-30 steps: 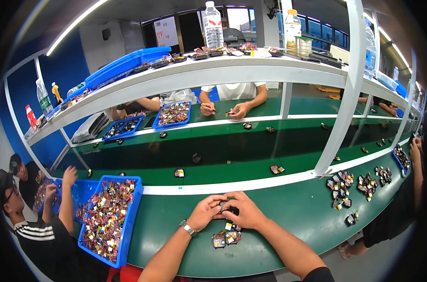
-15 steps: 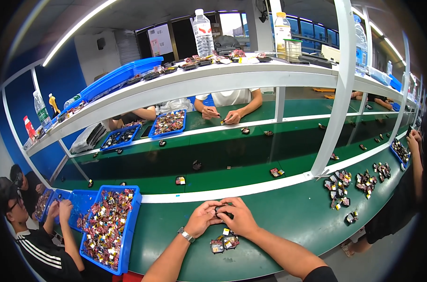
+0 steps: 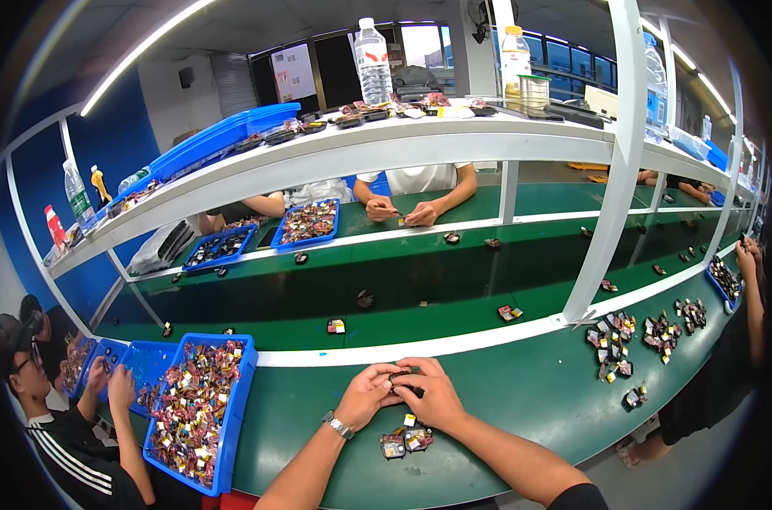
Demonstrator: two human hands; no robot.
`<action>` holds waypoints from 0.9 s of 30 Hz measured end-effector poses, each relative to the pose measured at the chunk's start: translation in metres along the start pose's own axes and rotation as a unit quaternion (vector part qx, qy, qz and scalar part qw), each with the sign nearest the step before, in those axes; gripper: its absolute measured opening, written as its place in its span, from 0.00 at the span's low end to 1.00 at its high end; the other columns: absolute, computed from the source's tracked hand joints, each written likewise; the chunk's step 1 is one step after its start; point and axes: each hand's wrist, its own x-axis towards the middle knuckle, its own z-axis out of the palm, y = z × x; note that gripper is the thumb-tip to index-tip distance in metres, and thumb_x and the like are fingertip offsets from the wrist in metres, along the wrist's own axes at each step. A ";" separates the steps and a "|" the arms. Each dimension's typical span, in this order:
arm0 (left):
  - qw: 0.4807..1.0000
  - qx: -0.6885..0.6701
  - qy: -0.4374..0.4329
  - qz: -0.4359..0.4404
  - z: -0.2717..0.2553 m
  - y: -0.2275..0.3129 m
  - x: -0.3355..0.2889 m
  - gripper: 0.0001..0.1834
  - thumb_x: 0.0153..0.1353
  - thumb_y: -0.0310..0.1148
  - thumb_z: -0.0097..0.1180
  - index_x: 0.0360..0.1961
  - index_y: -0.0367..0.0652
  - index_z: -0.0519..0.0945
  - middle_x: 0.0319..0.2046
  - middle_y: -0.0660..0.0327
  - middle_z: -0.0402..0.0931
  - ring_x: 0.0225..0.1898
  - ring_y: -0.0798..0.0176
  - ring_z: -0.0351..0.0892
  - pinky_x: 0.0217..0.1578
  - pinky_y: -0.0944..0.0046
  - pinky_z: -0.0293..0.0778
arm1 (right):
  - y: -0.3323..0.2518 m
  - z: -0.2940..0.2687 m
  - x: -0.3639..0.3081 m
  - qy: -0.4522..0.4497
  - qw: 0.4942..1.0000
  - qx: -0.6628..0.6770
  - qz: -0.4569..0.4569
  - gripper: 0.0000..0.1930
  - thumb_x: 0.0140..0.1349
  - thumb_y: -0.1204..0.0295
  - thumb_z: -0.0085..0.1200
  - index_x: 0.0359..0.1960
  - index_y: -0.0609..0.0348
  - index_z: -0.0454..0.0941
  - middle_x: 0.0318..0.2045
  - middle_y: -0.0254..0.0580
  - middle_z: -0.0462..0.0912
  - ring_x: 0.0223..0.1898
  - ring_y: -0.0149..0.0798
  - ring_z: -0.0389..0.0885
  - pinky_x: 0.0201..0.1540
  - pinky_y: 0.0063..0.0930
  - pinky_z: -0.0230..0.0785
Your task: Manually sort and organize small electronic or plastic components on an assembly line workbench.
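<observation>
Held piece: A small black plastic piece [image 3: 398, 377] is held over the smooth green counter [image 3: 522, 408].
Grip: It is closed in by the bent fingers of the left hand [image 3: 365, 398] and the right hand [image 3: 428, 394]; much of it is covered, so finer finger work cannot be told.
Just changed: Black-and-pink pieces [image 3: 336, 326] on the dark green belt [image 3: 403, 319] are carried a bit right; both hands are kept in place, so the held piece seems not yet done with.
Near wrists: A little black, pink and white bunch [image 3: 417, 439] is laid between the forearms.
Left: A deep blue plastic tray [image 3: 240, 416] is heaped full.
Right: More dark piles [image 3: 613, 340] are spread out.
In the way: The belt is fenced off by a long white rail [image 3: 420, 346].
</observation>
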 end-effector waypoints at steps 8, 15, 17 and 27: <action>0.999 -0.036 -0.009 0.023 0.002 -0.001 -0.002 0.14 0.68 0.28 0.52 0.52 0.39 0.70 0.57 0.51 0.71 0.56 0.57 0.76 0.56 0.54 0.77 | -0.008 -0.006 0.000 0.003 1.000 -0.006 -0.030 0.08 0.54 0.75 0.62 0.37 0.57 0.85 0.52 0.40 0.78 0.55 0.46 0.72 0.54 0.36 0.71; 0.999 -0.044 -0.013 0.016 0.001 -0.007 -0.001 0.13 0.67 0.26 0.52 0.52 0.39 0.70 0.58 0.50 0.71 0.56 0.57 0.76 0.55 0.53 0.77 | -0.003 -0.005 -0.001 0.016 1.000 0.007 -0.024 0.08 0.54 0.75 0.62 0.36 0.55 0.86 0.52 0.38 0.79 0.55 0.45 0.72 0.52 0.35 0.72; 0.999 -0.027 0.001 0.034 0.003 -0.005 -0.002 0.13 0.67 0.26 0.52 0.52 0.38 0.70 0.58 0.50 0.71 0.55 0.57 0.76 0.54 0.53 0.78 | -0.006 -0.005 0.001 0.004 1.000 0.020 -0.023 0.08 0.54 0.76 0.61 0.37 0.56 0.85 0.53 0.39 0.78 0.55 0.46 0.71 0.54 0.36 0.70; 0.998 -0.027 0.016 0.048 0.010 0.001 0.001 0.15 0.70 0.26 0.46 0.56 0.35 0.68 0.52 0.52 0.75 0.53 0.60 0.77 0.54 0.56 0.78 | -0.010 -0.013 0.010 0.002 0.997 -0.034 -0.069 0.08 0.55 0.77 0.59 0.36 0.61 0.83 0.52 0.42 0.77 0.55 0.49 0.72 0.55 0.39 0.69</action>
